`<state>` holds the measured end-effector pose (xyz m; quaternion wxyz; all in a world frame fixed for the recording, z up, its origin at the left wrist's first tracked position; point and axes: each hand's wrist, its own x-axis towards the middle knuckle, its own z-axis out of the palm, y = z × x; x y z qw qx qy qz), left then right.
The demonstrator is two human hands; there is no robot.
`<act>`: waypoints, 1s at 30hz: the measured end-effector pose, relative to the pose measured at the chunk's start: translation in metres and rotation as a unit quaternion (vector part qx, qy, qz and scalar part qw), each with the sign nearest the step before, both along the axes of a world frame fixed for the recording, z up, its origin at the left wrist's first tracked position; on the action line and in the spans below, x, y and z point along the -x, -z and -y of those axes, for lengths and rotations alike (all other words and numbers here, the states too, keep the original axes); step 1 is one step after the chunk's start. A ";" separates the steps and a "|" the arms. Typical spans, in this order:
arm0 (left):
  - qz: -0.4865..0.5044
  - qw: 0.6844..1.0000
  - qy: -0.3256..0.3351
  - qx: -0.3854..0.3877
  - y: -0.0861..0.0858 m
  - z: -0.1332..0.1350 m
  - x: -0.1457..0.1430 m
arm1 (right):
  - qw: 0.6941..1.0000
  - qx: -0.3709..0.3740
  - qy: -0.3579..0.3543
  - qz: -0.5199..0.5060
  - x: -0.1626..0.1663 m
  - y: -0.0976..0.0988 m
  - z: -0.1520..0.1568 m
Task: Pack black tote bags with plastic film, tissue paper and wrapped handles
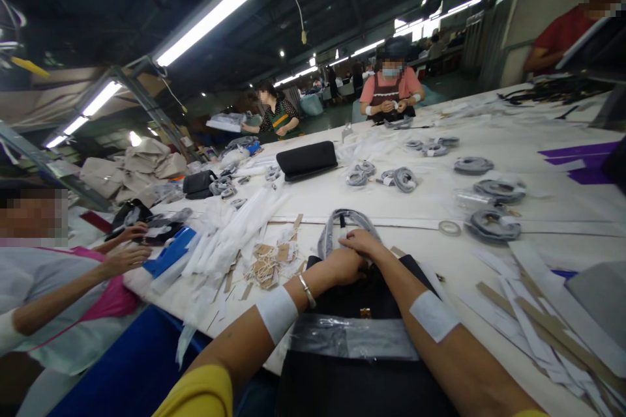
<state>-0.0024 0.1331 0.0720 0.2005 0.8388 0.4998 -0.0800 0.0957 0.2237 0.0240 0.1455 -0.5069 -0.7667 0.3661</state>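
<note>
A black bag with a gold clasp lies in front of me, its top end on the table. Clear plastic film crosses its front. From the bag's far end rises a looped strap in grey-looking wrapping. My left hand is closed at the bag's upper part, its fingertips hidden against the dark material. Beside it, my right hand has its fingers bent together at a whitish piece by the strap's base. The two hands nearly touch.
Cardboard tags with strings and white wrapping sheets lie to the left. Wrapped strap coils, a tape roll and paper strips are at right. A black pouch stands farther back. Co-workers sit around the table, one close at left.
</note>
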 end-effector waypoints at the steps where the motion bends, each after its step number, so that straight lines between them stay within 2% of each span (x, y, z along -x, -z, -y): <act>1: 0.010 1.000 -0.006 -0.007 0.001 0.002 0.001 | 1.000 0.000 -0.008 -0.010 0.001 0.000 0.000; 6: 0.088 0.994 -0.058 -0.041 -0.006 0.014 0.014 | 0.996 0.008 -0.041 -0.078 -0.006 -0.007 0.001; 8: 0.129 0.983 -0.114 -0.067 -0.013 0.017 0.025 | 0.992 0.012 -0.062 -0.111 -0.011 -0.011 0.001; 12: 0.227 0.925 -0.288 -0.099 -0.028 0.009 0.056 | 0.979 0.018 -0.127 -0.159 -0.018 -0.024 0.003; 15: 0.295 0.889 -0.343 -0.071 -0.033 -0.006 0.070 | 0.971 0.012 -0.177 -0.160 -0.020 -0.032 0.007; 18: 0.354 0.862 -0.357 -0.069 -0.033 -0.020 0.072 | 0.975 -0.005 -0.191 -0.114 -0.020 -0.036 0.012; 23: 0.425 0.831 -0.337 -0.121 -0.040 -0.025 0.060 | 0.990 -0.005 -0.136 0.019 -0.021 -0.028 0.014; 26: 0.439 0.833 -0.314 -0.124 -0.046 -0.015 0.052 | 0.989 0.021 -0.131 0.062 -0.025 -0.028 0.013; 30: 0.420 0.855 -0.266 -0.147 -0.056 0.002 0.043 | 0.988 0.015 -0.152 0.027 -0.033 -0.044 0.013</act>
